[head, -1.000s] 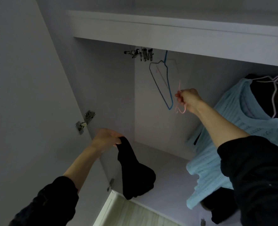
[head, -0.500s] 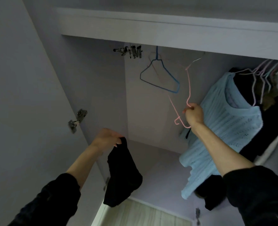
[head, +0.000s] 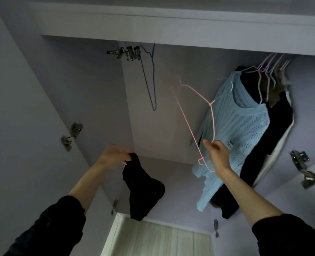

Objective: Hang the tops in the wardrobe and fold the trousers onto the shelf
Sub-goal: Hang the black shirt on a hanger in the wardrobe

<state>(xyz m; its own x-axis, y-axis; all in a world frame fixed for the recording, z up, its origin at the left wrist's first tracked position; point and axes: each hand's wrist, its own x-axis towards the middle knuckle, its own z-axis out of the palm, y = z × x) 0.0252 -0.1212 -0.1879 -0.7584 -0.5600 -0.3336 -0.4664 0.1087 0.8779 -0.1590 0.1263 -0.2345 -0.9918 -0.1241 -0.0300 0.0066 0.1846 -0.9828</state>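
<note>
Two hands are raised inside the wardrobe [head: 90, 93]. Left hand [head: 114, 156] has its fingers curled round a black top [head: 143, 191], which dangles below it. Right hand [head: 217, 154] pinches a pink hanger [head: 193, 133], tilted, just beside a hung blue knit [head: 241, 126]. A blue hanger [head: 151, 84] hangs behind.

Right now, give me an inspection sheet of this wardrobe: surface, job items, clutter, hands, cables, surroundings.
Surface: wardrobe floor bare where visible.
Job's things: pink hanger off the rail, tilted; black garment dangling; blue sweater hung at right, dark clothes behind it.
Clutter: blue hanger hanging empty; metal clips up top.
Hands: left hand grips the black garment; right hand holds the pink hanger.
Cables: nothing seen.
Surroundings: door hinges each side; pale wood floor below.
</note>
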